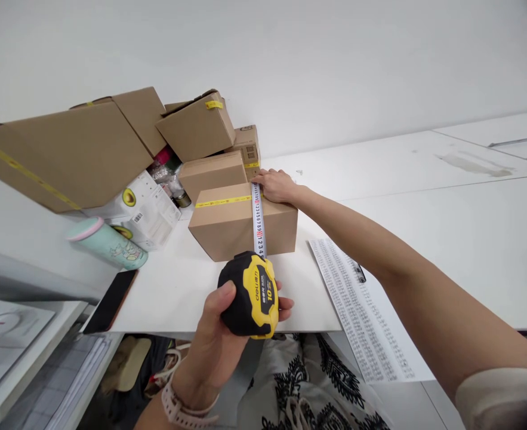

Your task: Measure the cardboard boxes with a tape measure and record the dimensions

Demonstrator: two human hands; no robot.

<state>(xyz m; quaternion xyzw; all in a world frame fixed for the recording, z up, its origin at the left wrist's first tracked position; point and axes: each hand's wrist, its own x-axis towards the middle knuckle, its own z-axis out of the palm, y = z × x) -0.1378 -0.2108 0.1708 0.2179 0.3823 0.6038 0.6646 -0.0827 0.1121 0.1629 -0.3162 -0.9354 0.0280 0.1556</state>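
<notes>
Head view: black-and-yellow tape measure gripped in left hand, in front of brown rectangular cardboard box on white table. White numbered blade crosses box top; right hand holds its far end. Printed white paper sheet right of box.

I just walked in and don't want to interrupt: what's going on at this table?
A person's left hand holds a yellow-and-black tape measure on the near side of a closed brown cardboard box with a yellow tape strip. The white numbered blade is out, running across the box top, and the right hand is at its far end, by the box's back edge. A white printed sheet lies to the right, partly beyond the table's near edge.
</notes>
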